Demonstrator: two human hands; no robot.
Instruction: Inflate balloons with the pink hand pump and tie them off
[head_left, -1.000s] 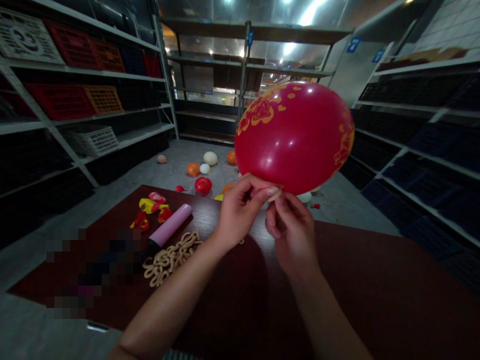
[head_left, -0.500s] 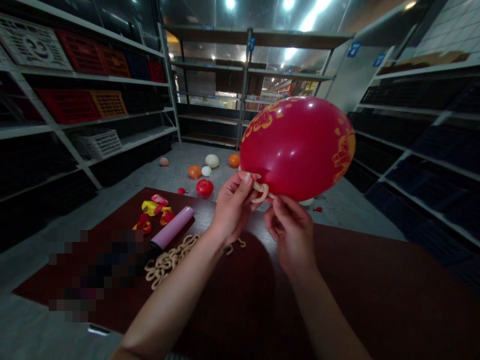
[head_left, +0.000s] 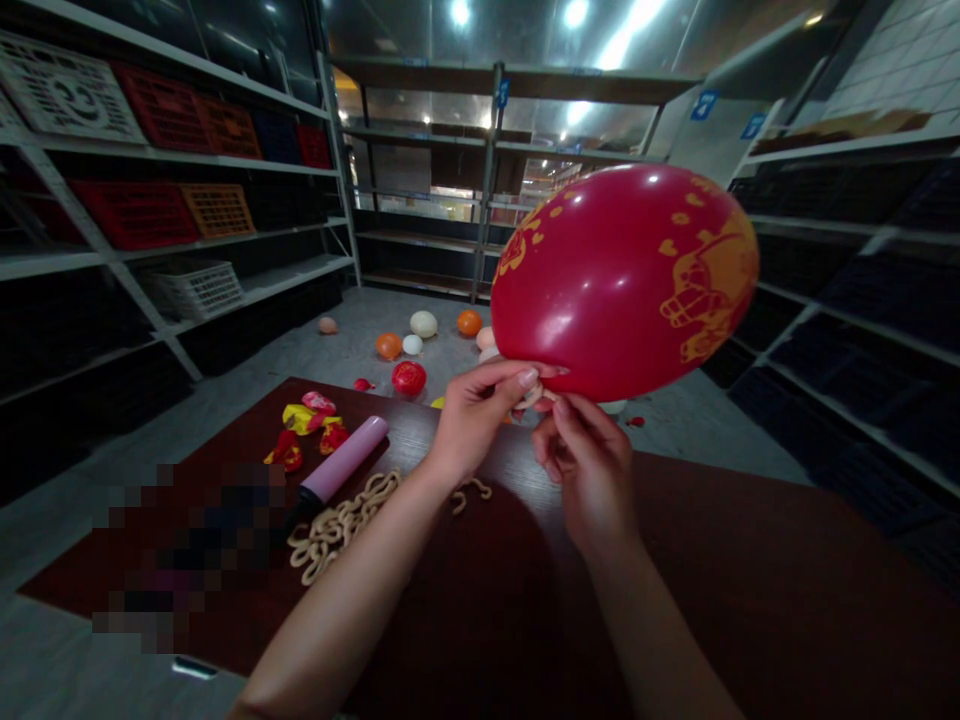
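Note:
A large red balloon (head_left: 615, 285) with yellow-orange prints is tilted up above the dark table. My left hand (head_left: 480, 410) pinches a beige cord (head_left: 534, 396) close against the balloon's lower left side. My right hand (head_left: 589, 465) has its thumb and finger closed on the cord's other end, just right of my left fingertips. The balloon's neck is hidden behind the fingers. On the table, left of my forearm, lies a pile of similar beige cords (head_left: 345, 520), with a pink pump (head_left: 346, 460) beside it.
Red and yellow wrappers or deflated balloons (head_left: 304, 418) lie on the table (head_left: 750, 560). Several balloons, one red (head_left: 409, 378), lie on the floor beyond. Shelves with crates (head_left: 150, 210) stand left; more shelving (head_left: 420, 240) stands behind and right. A patch at left is pixelated.
The balloon has shifted right and turned, showing more of its print. My left hand has moved right, closer to my right hand, and less of the cord shows between them.

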